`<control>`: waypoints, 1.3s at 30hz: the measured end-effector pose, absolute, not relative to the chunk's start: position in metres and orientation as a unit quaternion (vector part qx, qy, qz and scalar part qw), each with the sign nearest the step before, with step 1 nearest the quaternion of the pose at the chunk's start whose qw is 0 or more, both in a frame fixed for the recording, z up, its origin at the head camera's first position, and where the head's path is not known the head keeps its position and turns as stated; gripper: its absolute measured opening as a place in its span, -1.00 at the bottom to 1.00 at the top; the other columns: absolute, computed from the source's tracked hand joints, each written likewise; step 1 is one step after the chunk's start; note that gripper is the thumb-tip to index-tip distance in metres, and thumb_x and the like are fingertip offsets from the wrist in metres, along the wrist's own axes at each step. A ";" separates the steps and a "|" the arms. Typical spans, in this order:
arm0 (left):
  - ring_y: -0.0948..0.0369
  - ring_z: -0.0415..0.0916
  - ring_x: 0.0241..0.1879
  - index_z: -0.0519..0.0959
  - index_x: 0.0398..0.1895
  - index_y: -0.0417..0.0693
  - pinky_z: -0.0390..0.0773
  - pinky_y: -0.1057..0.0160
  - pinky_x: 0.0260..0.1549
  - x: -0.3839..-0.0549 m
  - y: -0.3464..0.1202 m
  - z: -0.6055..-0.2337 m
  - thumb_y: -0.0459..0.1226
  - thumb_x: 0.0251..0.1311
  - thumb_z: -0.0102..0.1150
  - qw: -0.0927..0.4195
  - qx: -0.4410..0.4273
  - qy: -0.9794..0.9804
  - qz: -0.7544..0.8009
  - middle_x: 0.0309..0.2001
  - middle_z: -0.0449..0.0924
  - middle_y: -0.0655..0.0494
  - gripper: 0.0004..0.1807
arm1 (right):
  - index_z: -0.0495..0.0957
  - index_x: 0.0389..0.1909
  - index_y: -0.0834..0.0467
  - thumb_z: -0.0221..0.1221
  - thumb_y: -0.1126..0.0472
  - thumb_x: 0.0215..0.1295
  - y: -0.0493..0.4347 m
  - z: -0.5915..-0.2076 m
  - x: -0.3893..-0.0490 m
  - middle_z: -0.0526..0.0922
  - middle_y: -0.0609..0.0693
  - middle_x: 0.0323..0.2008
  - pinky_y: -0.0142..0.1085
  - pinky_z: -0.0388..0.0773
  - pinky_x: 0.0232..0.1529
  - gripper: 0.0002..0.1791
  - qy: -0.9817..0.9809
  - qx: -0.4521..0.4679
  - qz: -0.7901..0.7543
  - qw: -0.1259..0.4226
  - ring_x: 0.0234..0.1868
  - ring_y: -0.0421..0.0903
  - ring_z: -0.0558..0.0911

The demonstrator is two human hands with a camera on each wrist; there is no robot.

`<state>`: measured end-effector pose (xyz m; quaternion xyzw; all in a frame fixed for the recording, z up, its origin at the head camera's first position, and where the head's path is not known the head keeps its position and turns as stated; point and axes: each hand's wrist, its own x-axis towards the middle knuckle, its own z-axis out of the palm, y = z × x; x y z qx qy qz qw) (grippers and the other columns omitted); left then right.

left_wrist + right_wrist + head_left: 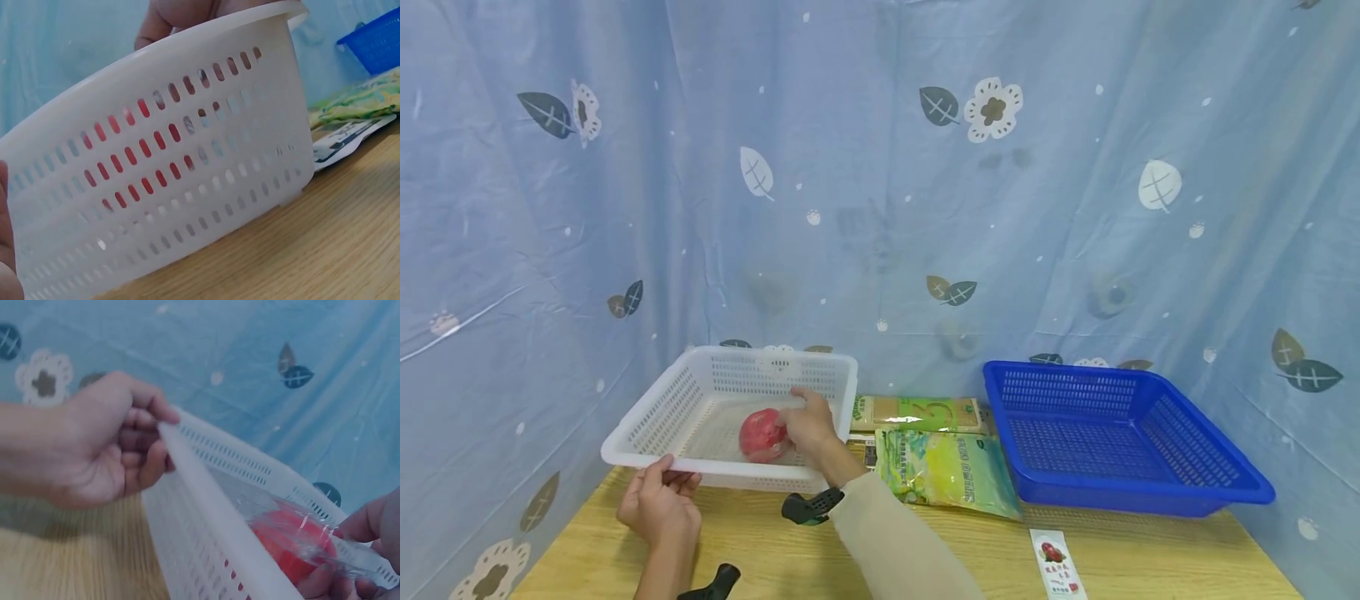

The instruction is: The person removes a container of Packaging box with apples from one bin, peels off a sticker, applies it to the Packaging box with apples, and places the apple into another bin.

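A white perforated plastic basket [722,471] stands on the left of the wooden table. My left hand [661,507] grips its front rim near the left corner, thumb on top and fingers curled below; the right wrist view shows this hand [103,444] too. Inside the basket is a rounded red item [760,437] in clear plastic wrap; its kind cannot be told. My right hand [812,427] reaches over the basket and holds the wrapped item at its right side. Through the basket's slots [162,187], the left wrist view shows red.
A blue perforated basket [1142,492] stands at the right. Between the baskets lie a yellow-green packet [940,471] and a brown-green packet [917,413]. A white card with a red fruit picture [1057,567] lies near the front. A blue patterned curtain [880,208] hangs behind.
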<state>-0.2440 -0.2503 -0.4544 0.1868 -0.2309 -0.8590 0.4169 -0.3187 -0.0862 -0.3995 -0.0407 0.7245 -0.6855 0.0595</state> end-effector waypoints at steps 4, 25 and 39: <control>0.18 0.47 -0.84 0.58 -0.56 -0.35 0.50 0.32 -0.86 -0.245 -0.249 -0.453 -0.56 0.25 0.14 0.418 0.195 -0.227 -0.858 -0.73 0.53 -0.03 -0.79 | 0.41 0.39 0.17 0.15 0.46 0.16 -0.087 -0.400 -0.320 0.65 0.11 -0.16 -0.43 0.34 -0.68 -0.31 0.691 -0.028 -0.721 0.040 -0.65 -0.18 0.36; 0.18 0.43 -0.83 0.53 -0.48 -0.34 0.46 0.33 -0.85 -0.245 -0.245 -0.452 -0.52 0.29 0.13 0.417 0.186 -0.229 -0.860 -0.71 0.52 -0.03 -0.84 | 0.46 0.33 0.09 0.14 0.47 0.04 -0.060 -0.373 -0.302 0.31 -0.03 -0.38 -0.43 0.40 -0.63 -0.28 0.581 -0.042 -0.813 -0.005 -0.65 -0.20 0.34; 0.17 0.43 -0.80 0.54 -0.44 -0.30 0.46 0.30 -0.83 -0.243 -0.245 -0.450 -0.49 0.33 0.12 0.395 0.211 -0.234 -0.863 -0.69 0.55 -0.01 -0.85 | 0.45 0.35 0.11 0.12 0.41 0.07 -0.024 -0.347 -0.279 0.33 0.01 -0.30 -0.44 0.38 -0.60 -0.30 0.581 -0.065 -0.811 0.003 -0.54 -0.19 0.37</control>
